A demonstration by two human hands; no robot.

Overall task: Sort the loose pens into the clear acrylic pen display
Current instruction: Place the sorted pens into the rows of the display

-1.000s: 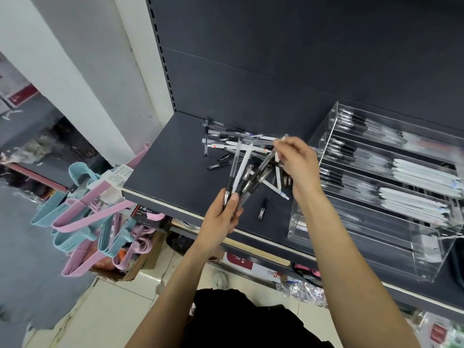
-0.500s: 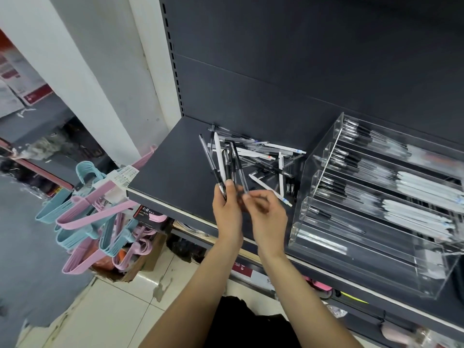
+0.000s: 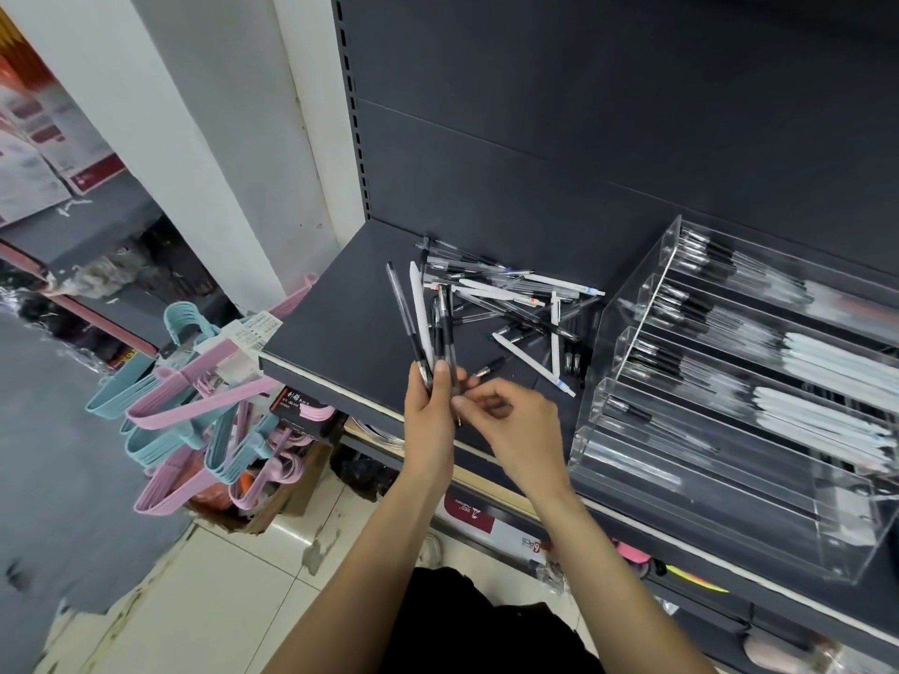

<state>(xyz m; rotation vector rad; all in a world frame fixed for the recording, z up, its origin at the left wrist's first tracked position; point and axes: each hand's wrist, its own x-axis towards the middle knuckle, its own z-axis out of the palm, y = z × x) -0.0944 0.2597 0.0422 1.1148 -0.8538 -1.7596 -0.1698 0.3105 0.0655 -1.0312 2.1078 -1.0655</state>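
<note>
Now, in the head view, the right hand (image 3: 515, 420) is seen drawn back from the loose pen pile (image 3: 506, 304) to the shelf's front edge, where half a second ago it already met the left; a second ago it reached over the pile. The left hand (image 3: 433, 411) is curled round a small bundle of pens (image 3: 428, 328), held upright above the dark shelf (image 3: 340, 323), its fan narrower than a second ago. The right fingertips (image 3: 462, 403) are pinched on the lower ends of the bundle, apparently to square it or draw one pen out. This suggests that gathering has paused and that aligning for insertion is in hand.

The bundle comprises clear-barrelled pens with black grips and one white pen. Most loose pens lie crossed on the shelf, just left of the clear acrylic pen display (image 3: 729, 381). Its tiered trays are partly filled with like pens laid parallel, while the lowest front tray appears almost unfilled.
</note>
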